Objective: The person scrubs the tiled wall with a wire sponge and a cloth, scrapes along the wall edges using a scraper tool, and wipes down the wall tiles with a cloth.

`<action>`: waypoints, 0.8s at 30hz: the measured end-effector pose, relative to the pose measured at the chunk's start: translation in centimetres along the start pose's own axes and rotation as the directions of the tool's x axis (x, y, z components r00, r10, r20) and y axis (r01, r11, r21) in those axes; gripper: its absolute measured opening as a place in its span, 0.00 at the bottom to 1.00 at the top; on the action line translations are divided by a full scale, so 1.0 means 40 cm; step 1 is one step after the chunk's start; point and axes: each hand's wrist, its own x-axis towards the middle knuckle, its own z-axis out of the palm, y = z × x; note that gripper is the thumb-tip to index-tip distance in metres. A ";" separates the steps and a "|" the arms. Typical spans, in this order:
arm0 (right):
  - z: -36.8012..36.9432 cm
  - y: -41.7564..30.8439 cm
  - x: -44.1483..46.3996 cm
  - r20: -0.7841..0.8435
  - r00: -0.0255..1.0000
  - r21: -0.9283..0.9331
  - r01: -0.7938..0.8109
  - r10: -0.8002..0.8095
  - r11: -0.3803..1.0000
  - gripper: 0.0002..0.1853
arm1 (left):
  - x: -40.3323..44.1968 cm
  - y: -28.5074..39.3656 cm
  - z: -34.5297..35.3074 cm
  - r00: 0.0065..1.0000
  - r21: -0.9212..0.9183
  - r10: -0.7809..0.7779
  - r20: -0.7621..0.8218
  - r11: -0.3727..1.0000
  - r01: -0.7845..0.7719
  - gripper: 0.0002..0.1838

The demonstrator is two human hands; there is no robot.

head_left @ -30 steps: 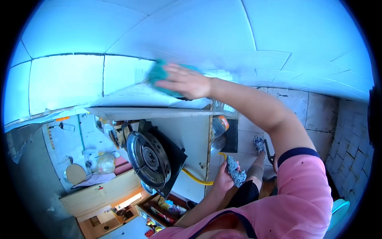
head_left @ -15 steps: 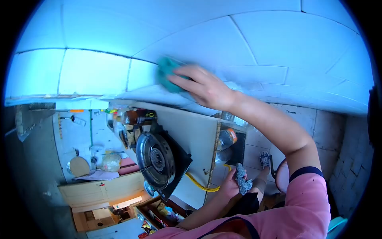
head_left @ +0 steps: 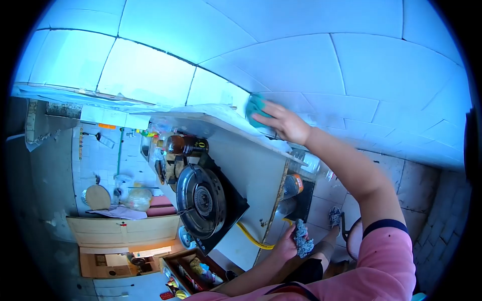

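The person wears a pink shirt [head_left: 371, 266] with a navy cuff [head_left: 384, 226] and a dark-edged collar [head_left: 301, 290] — small dark specks dot the sleeve [head_left: 387, 247] — plus black shorts [head_left: 307, 271] and a mottled, dark-and-pale shoe [head_left: 335, 216].

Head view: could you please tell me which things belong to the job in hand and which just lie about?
Likely in the job:
green cloth, in the right hand;
tiled wall behind it;
grey scouring pad, in the left hand.

Seemingly just there:
stove;
yellow hose;
brown bottle.
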 end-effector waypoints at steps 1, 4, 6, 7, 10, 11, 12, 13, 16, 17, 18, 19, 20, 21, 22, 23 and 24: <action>0.003 0.020 -0.077 0.097 0.991 -0.030 -0.089 0.092 0.996 0.38 | 0.004 -0.003 -0.005 1.000 0.013 -0.002 -0.028 1.000 0.002 0.18; 0.016 0.079 -0.241 0.273 0.909 -0.141 -0.286 0.315 0.948 0.34 | 0.023 -0.016 0.006 1.000 0.013 -0.012 0.022 1.000 0.012 0.18; 0.031 0.084 -0.310 0.189 0.898 -0.162 -0.372 0.398 0.914 0.28 | 0.022 -0.025 0.019 0.999 0.038 -0.038 -0.035 0.999 0.039 0.19; 0.018 0.058 -0.280 0.071 0.932 -0.128 -0.346 0.356 0.930 0.24 | 0.026 -0.028 0.022 0.999 0.048 -0.043 -0.002 0.998 0.043 0.19; -0.077 -0.062 -0.073 -0.109 0.982 -0.042 -0.162 0.156 0.986 0.29 | 0.017 -0.035 0.030 0.999 0.073 -0.046 0.006 0.996 0.045 0.20; -0.095 -0.086 -0.005 -0.162 0.985 -0.071 -0.071 0.058 0.995 0.31 | 0.019 -0.034 0.020 0.999 0.055 -0.045 0.015 0.997 0.045 0.20; -0.110 -0.106 0.061 -0.211 0.976 -0.133 0.019 -0.047 0.991 0.32 | 0.021 -0.034 0.012 0.999 0.037 -0.047 0.025 0.998 0.046 0.20; -0.111 -0.115 0.115 -0.265 0.947 -0.265 0.109 -0.181 0.958 0.27 | 0.022 -0.033 0.006 0.998 0.036 -0.054 0.026 0.998 0.053 0.20; -0.065 -0.074 0.181 -0.145 0.933 -0.601 0.182 -0.330 0.778 0.23 | 0.032 -0.033 -0.006 1.000 -0.002 -0.023 0.006 1.000 0.023 0.20; -0.057 -0.070 0.167 -0.168 0.920 -0.632 0.174 -0.353 0.755 0.19 | 0.031 -0.033 -0.006 1.000 -0.003 -0.012 0.016 1.000 0.012 0.20; -0.048 -0.062 0.143 -0.153 0.921 -0.621 0.191 -0.357 0.760 0.19 | 0.037 -0.039 -0.003 0.999 -0.013 0.005 0.031 1.000 -0.004 0.19; -0.040 -0.050 0.097 -0.055 0.958 -0.659 0.177 -0.281 0.731 0.19 | 0.038 -0.041 -0.002 0.999 -0.014 0.028 0.035 1.000 -0.028 0.19; -0.038 -0.037 0.044 0.039 0.981 -0.702 0.163 -0.191 0.693 0.18 | 0.036 -0.037 0.000 0.998 -0.009 0.044 0.038 0.999 -0.044 0.19; -0.042 -0.020 -0.014 0.132 0.983 -0.701 0.185 -0.130 0.689 0.19 | 0.035 -0.034 0.009 0.997 -0.031 0.036 0.068 0.999 -0.034 0.18; -0.034 0.004 -0.079 0.220 0.973 -0.699 0.203 -0.065 0.686 0.20 | 0.027 -0.033 0.014 0.997 -0.037 0.018 0.070 0.999 -0.015 0.18; -0.009 0.042 -0.152 0.275 0.961 -0.675 0.174 0.026 0.717 0.20 | 0.026 -0.030 0.020 0.999 -0.043 0.034 0.018 0.999 -0.033 0.18; 0.012 0.067 -0.218 0.329 0.937 -0.650 0.137 0.115 0.748 0.19 | 0.025 -0.033 0.026 0.998 -0.048 0.052 -0.039 0.997 -0.054 0.18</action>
